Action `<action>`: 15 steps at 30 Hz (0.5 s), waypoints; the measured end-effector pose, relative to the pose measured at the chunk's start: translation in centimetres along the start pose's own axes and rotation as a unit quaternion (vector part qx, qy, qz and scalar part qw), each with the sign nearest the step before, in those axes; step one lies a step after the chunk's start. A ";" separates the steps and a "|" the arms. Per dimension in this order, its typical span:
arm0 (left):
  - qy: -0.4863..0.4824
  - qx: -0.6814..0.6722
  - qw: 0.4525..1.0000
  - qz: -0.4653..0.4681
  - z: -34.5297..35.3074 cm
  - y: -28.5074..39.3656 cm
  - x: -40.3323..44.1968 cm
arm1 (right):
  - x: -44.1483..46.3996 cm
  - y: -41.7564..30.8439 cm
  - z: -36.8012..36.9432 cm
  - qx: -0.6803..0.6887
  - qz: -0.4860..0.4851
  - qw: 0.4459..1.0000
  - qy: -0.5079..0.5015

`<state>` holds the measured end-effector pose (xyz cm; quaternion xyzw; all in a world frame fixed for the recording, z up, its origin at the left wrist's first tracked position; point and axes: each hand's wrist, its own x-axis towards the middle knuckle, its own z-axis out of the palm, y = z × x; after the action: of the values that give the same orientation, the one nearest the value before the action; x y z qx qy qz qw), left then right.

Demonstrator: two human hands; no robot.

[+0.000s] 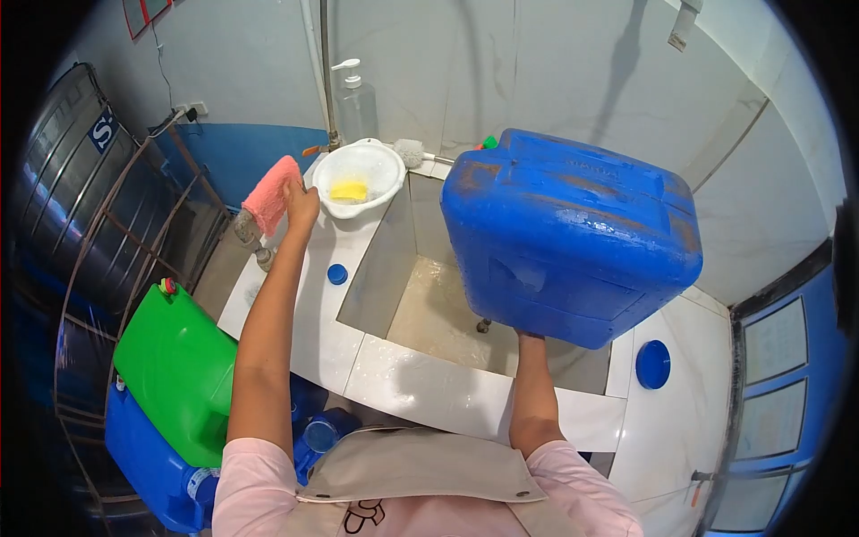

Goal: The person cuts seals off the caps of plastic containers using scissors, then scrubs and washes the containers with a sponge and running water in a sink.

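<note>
My left hand (302, 202) is closed on a pink fuzzy cloth (271, 195), just left of a white basin (386, 164). Suds and a yellow sponge (349, 191) are inside the basin. A big wet blue jerrycan (573, 242) is tilted over the tiled sink (376, 277). From below, my right hand reaches to the jerrycan and holds it; the forearm (535, 394) shows, but the fingers are hidden behind the can. A small blue cap (337, 274) lies on the counter to the left, and a larger blue lid (653, 364) on the right.
A white-handled brush (410, 154) and a clear pump bottle (358, 103) stand behind the basin. Lower left, a green jerrycan (174, 367) rests against another blue container (148, 456). A metal rack (98, 215) and steel tank (67, 170) line the left side.
</note>
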<state>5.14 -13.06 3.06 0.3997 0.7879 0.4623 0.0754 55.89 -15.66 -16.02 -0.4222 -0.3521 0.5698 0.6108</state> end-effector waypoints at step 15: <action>0.017 0.031 0.996 0.087 1.1 -1.3 -1.3 | 0.1 0.3 0.3 0.014 -0.006 1.000 -0.008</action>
<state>5.79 -13.55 1.11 0.4612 0.7654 0.4487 0.0091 55.52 -15.53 -16.21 -0.4069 -0.3514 0.5740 0.6176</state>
